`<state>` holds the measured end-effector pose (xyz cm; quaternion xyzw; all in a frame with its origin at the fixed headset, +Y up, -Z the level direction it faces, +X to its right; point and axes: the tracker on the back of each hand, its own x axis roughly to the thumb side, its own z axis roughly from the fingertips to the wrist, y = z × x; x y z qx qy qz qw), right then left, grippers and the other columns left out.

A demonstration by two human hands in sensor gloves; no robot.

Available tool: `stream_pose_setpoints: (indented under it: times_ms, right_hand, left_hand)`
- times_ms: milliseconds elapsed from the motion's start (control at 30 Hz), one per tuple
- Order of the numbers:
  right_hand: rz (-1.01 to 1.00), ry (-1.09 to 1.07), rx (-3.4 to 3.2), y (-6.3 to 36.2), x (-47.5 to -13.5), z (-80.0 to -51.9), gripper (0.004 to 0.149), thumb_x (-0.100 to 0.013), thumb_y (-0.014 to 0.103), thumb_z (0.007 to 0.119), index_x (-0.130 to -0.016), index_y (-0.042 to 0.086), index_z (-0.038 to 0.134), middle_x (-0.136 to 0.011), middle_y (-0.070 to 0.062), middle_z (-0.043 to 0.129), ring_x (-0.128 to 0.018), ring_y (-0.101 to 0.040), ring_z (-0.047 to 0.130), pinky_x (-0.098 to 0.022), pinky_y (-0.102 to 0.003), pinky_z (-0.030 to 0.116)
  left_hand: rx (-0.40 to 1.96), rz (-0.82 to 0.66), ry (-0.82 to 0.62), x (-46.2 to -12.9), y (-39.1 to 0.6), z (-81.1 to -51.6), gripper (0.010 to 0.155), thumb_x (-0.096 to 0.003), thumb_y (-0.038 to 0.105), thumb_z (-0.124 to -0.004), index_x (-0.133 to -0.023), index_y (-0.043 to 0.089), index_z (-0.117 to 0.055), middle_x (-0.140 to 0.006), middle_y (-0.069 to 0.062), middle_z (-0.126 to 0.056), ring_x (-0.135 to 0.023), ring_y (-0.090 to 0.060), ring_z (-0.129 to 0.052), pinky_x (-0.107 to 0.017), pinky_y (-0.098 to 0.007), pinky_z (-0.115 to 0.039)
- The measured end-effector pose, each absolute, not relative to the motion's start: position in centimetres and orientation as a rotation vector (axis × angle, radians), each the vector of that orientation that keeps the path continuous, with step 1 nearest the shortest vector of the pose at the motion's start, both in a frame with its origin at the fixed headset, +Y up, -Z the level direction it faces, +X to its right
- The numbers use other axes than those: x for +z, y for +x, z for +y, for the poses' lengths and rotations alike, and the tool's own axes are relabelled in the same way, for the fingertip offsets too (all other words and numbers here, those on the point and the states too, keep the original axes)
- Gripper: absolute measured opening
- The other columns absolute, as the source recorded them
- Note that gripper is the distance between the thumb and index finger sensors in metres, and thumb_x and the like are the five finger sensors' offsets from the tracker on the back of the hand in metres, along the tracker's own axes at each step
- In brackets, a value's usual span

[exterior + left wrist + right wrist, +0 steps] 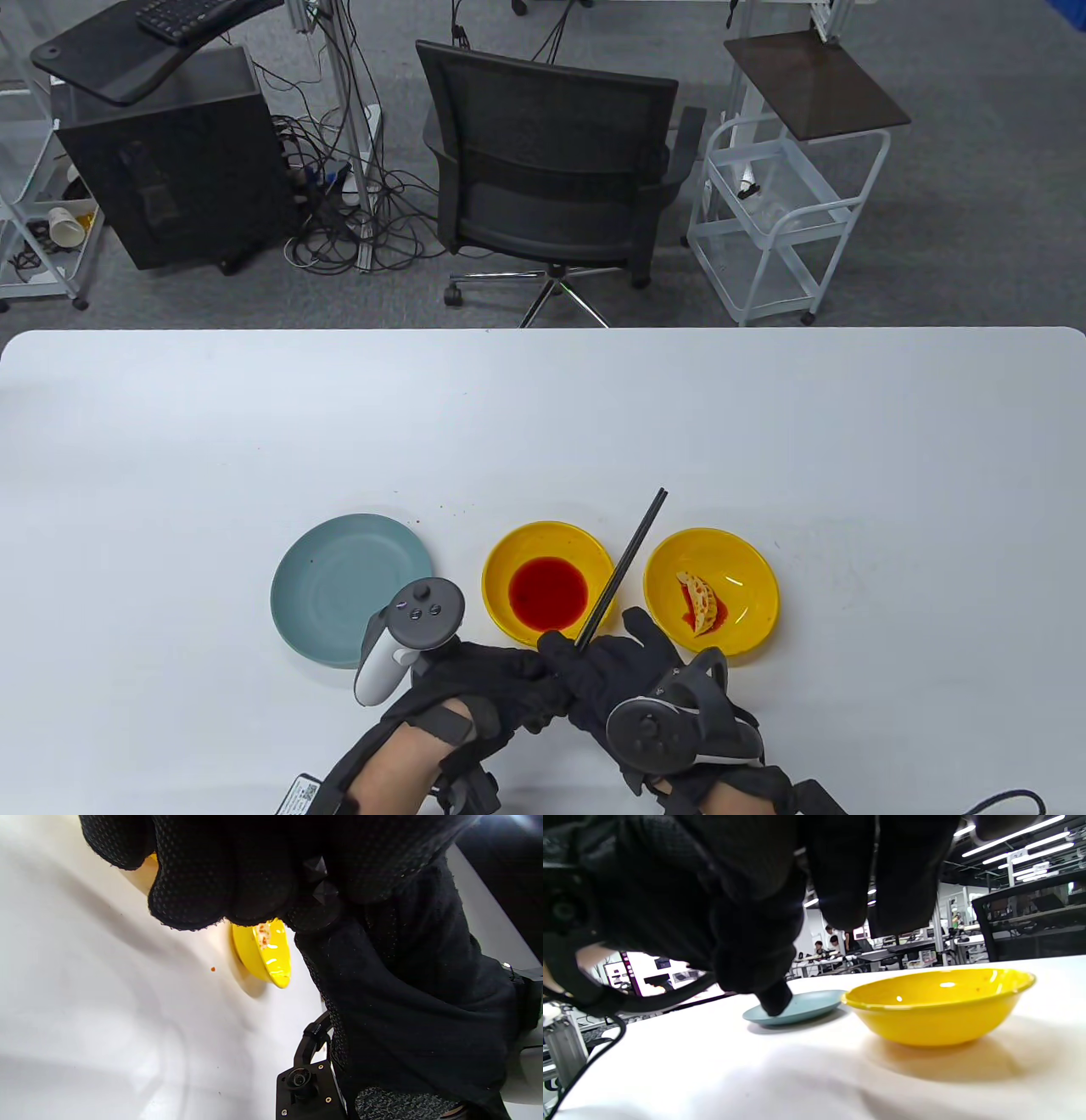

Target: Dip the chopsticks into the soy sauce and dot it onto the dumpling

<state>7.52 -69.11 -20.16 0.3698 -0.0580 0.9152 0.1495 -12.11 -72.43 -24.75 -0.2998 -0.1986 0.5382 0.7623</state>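
A pair of black chopsticks point(624, 564) slants up and to the right between the two yellow bowls, tips raised toward the far side. My right hand point(607, 658) grips their lower end. My left hand point(496, 679) has its fingers curled against the right hand at that end; whether it holds the chopsticks is hidden. The sauce bowl point(509, 556) holds red sauce point(549, 592) and also shows in the right wrist view point(941, 1010). The dumpling point(701, 601) lies in the right yellow bowl point(755, 569), with red sauce beside it.
A teal plate point(339, 577) sits left of the sauce bowl, just beyond my left hand; it also shows in the right wrist view point(806, 1007). An office chair point(551, 170) stands beyond the table's far edge. Small red specks dot the table near the teal plate.
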Motion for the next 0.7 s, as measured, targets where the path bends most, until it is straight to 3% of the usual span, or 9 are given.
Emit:
stream_pose_setpoints:
  times_ms: [133,300,433,700]
  right_hand:
    - [-0.237,1.023,2.694,7.3,-19.7,-68.4,0.066,-0.043,0.029,0.078,-0.101,0.019,0.048,-0.099,-0.001,0.079,-0.094,-0.035,0.079,-0.071,-0.071,0.052]
    - [-0.561,0.945,2.696,7.9,-19.1,-67.1,0.057,-0.04,0.027,0.085,-0.093,0.021,0.067,-0.085,0.003,0.095,-0.088,-0.03,0.089,-0.07,-0.067,0.059]
    - [-0.639,0.862,2.623,9.3,-19.3,-66.3,0.053,-0.037,0.036,0.09,-0.087,0.024,0.077,-0.074,0.005,0.103,-0.08,-0.029,0.096,-0.069,-0.066,0.061]
    - [-0.617,0.791,2.38,11.7,-19.8,-65.2,0.05,-0.03,0.056,0.088,-0.07,0.025,0.088,-0.047,0.0,0.104,-0.055,-0.029,0.102,-0.067,-0.068,0.063]
  left_hand:
    - [1.163,-0.48,-0.623,-24.6,-12.2,-71.8,0.049,-0.0459,0.048,-0.084,-0.077,0.013,-0.096,-0.071,-0.006,-0.099,-0.059,-0.031,-0.103,-0.064,-0.064,-0.07]
    - [1.148,-0.524,-0.574,-24.2,-11.8,-71.3,0.052,-0.046,0.053,-0.084,-0.081,0.016,-0.095,-0.077,-0.004,-0.097,-0.065,-0.031,-0.101,-0.067,-0.065,-0.066]
    - [1.125,-0.459,-0.513,-24.5,-12.8,-71.0,0.062,-0.0459,0.058,-0.082,-0.088,0.013,-0.09,-0.086,-0.008,-0.092,-0.074,-0.037,-0.095,-0.068,-0.067,-0.061]
    - [0.659,-0.166,-0.085,-25.4,-17.2,-69.5,0.064,-0.0452,0.058,-0.082,-0.09,0.012,-0.089,-0.089,-0.01,-0.089,-0.076,-0.041,-0.093,-0.068,-0.068,-0.059]
